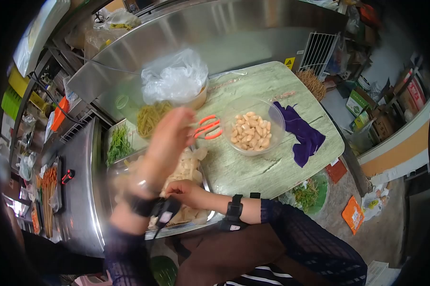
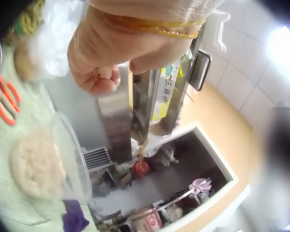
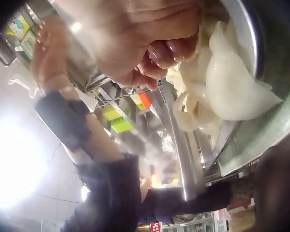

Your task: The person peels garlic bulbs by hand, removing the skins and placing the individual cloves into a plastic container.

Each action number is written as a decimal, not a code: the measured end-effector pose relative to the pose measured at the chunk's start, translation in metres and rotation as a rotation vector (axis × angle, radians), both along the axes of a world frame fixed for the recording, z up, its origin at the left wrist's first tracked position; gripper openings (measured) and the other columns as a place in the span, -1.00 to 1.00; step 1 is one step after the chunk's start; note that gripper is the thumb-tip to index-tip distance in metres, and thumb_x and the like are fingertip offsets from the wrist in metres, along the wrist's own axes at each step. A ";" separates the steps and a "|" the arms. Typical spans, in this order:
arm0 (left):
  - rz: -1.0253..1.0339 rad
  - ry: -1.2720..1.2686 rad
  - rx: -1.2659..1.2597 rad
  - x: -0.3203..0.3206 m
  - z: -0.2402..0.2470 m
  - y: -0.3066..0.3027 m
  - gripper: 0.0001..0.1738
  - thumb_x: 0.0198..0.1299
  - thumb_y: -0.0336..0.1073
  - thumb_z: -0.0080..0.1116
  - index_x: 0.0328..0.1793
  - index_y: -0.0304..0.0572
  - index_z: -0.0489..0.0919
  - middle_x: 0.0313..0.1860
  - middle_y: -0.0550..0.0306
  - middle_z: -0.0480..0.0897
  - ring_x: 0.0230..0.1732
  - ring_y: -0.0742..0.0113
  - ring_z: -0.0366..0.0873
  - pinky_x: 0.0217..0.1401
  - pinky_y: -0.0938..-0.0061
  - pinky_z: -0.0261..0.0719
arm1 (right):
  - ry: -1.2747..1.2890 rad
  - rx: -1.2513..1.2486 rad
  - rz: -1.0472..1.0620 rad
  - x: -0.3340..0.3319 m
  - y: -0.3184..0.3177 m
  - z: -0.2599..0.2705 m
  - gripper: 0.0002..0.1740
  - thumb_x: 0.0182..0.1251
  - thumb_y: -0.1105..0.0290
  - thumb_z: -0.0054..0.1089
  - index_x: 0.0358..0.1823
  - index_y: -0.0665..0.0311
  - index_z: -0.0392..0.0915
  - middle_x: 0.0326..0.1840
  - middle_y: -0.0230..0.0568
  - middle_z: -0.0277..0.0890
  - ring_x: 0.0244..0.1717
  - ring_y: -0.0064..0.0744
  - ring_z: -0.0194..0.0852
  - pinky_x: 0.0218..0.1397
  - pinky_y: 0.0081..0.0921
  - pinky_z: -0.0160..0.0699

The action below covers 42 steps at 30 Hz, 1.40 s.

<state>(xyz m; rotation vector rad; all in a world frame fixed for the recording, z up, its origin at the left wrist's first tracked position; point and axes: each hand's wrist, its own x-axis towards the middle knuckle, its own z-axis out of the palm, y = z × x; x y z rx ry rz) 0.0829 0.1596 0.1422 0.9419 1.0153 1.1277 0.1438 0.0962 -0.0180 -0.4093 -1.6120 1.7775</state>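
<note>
My left hand (image 1: 165,148), blurred in the head view, is raised above the tray with fingers loosely bent. In the left wrist view the same hand (image 2: 121,48) shows a small pale spot among its fingertips; I cannot tell whether it holds anything. Low over the metal tray (image 1: 207,183), my right hand (image 1: 189,193) has its thumb and fingertips together at the pale mushrooms (image 1: 189,171). Seen from the right wrist, the curled fingers (image 3: 162,53) pinch a pale edge beside a large white mushroom (image 3: 237,87).
A clear bowl (image 1: 234,107) of peeled garlic cloves (image 1: 250,131) stands on the green board, between orange-handled scissors (image 1: 208,127) and a purple cloth (image 1: 298,133). Behind are a plastic bag (image 1: 174,76) and yellow-green strips (image 1: 148,121). Green herbs (image 1: 120,145) lie left.
</note>
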 end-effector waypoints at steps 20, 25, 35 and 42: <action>0.350 1.192 0.720 -0.067 -0.070 -0.131 -0.77 0.03 -0.44 0.38 -0.14 -0.14 0.68 -0.14 0.11 0.60 -0.11 0.17 0.53 -0.07 0.37 0.49 | 0.429 -0.810 0.228 0.011 0.008 0.025 -0.13 0.49 -0.36 -0.50 0.49 0.17 0.18 0.08 -0.26 0.45 -0.14 -0.57 0.35 -0.06 -0.55 0.34; 0.415 1.311 0.748 -0.047 -0.095 -0.138 -0.71 -0.11 -0.41 0.42 -0.18 -0.14 0.66 -0.11 0.12 0.60 -0.07 0.08 0.50 0.00 0.25 0.46 | 0.392 -0.593 0.259 0.009 0.008 0.022 -0.14 0.52 -0.29 -0.44 0.51 0.30 0.11 0.23 -0.11 0.37 0.22 -0.36 0.35 0.31 -0.40 0.30; 0.535 1.103 0.523 -0.090 -0.109 -0.175 -0.62 0.05 -0.40 0.36 0.03 -0.17 0.59 0.08 -0.04 0.61 0.06 -0.04 0.56 0.08 0.22 0.54 | 0.147 -0.224 0.013 0.012 -0.002 0.022 -0.52 0.55 0.14 -0.09 0.22 0.42 0.42 0.10 -0.14 0.48 0.02 -0.47 0.45 0.06 -0.50 0.47; 0.683 1.490 0.389 -0.195 -0.110 -0.179 -0.61 0.04 -0.58 0.18 0.02 -0.08 0.65 0.11 0.00 0.61 0.14 -0.06 0.53 0.20 0.19 0.51 | -0.001 -0.228 -0.090 0.008 -0.006 0.022 -0.72 0.49 0.26 0.03 -0.09 0.36 0.56 -0.20 -0.30 0.57 -0.29 -0.65 0.42 -0.21 -0.66 0.40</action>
